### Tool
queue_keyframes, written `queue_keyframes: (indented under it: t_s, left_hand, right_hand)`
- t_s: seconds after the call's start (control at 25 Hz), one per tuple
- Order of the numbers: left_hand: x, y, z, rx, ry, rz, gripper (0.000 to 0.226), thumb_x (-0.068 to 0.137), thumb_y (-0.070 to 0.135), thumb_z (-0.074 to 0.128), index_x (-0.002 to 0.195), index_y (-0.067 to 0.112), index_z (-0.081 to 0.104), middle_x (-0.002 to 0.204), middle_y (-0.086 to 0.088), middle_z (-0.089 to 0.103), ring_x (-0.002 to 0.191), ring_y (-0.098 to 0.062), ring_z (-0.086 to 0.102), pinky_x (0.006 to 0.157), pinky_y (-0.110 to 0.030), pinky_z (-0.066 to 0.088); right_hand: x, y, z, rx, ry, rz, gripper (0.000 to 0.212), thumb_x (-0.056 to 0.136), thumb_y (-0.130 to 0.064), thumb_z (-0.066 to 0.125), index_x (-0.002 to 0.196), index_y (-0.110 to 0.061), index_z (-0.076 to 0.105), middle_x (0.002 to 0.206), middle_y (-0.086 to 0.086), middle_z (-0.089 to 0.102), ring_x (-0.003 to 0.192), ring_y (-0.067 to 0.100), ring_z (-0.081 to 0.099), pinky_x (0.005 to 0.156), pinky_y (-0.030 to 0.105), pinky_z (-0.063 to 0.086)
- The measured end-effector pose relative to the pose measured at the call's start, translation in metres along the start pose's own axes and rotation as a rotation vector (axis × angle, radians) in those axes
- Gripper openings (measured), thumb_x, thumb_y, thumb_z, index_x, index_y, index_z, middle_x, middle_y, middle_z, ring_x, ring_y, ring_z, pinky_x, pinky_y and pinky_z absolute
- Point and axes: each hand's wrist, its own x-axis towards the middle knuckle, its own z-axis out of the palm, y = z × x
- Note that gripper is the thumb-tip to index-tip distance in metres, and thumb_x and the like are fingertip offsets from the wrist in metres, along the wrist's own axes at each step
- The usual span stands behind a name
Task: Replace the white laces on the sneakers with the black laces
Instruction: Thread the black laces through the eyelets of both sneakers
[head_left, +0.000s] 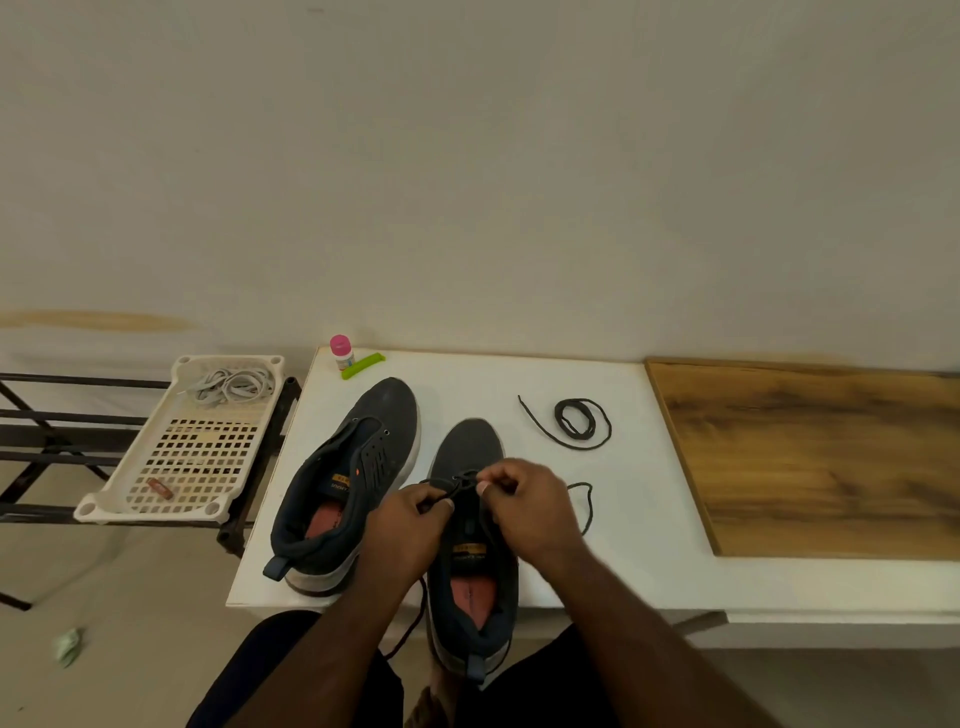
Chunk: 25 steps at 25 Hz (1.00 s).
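Your fingers pinch the black lace from both sides, left hand and right hand meeting over the near sneaker's lowest eyelets, likely to even the ends. Beyond your right fingers lies the spare lace; the unlaced sneaker waits left.

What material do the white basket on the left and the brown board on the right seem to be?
The white basket looks like moulded plastic with a dull finish: its floor is a grid of square holes. The brown board looks like wood or a wood-pattern laminate, smooth: dark grain streaks run along it, but the picture cannot settle which.
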Motion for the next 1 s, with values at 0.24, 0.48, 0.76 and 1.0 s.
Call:
queue_keyframes:
  t_s: [0.24,0.48,0.76,1.0]
  left_hand:
    - [0.003,-0.006,0.001,-0.274,-0.029,-0.143,0.016,0.09,0.016,0.065,0.083,0.025,0.077,0.08,0.002,0.075,0.083,-0.019,0.072,0.081,-0.044,0.06]
    - [0.003,-0.004,0.001,-0.357,-0.029,-0.184,0.017,0.09,0.014,0.065,0.084,0.022,0.078,0.083,-0.001,0.074,0.084,-0.021,0.071,0.075,-0.037,0.06]
    - [0.004,-0.004,0.002,-0.435,-0.033,-0.221,0.017,0.09,0.011,0.064,0.085,0.02,0.078,0.084,-0.003,0.075,0.084,-0.022,0.071,0.066,-0.032,0.056]
    - [0.005,-0.004,0.002,-0.467,-0.049,-0.254,0.016,0.09,0.011,0.064,0.082,0.016,0.077,0.084,-0.009,0.074,0.086,-0.027,0.071,0.076,-0.04,0.059]
  right_hand:
    - [-0.006,0.012,0.034,-0.082,-0.004,0.049,0.013,0.094,-0.022,0.059,0.09,-0.021,0.072,0.082,-0.009,0.067,0.074,0.005,0.062,0.067,0.01,0.044]
    - [-0.006,0.013,0.036,-0.078,0.034,0.037,0.013,0.091,-0.024,0.062,0.081,-0.02,0.069,0.076,-0.008,0.066,0.07,0.007,0.062,0.065,0.013,0.046]
    - [-0.005,0.012,0.036,-0.109,0.023,0.042,0.014,0.089,-0.023,0.061,0.077,-0.018,0.068,0.071,-0.007,0.064,0.068,0.01,0.061,0.065,0.016,0.047]
    - [-0.006,0.013,0.035,-0.071,-0.011,0.019,0.013,0.091,-0.022,0.062,0.079,-0.021,0.068,0.073,-0.008,0.065,0.069,0.008,0.062,0.069,0.017,0.05]
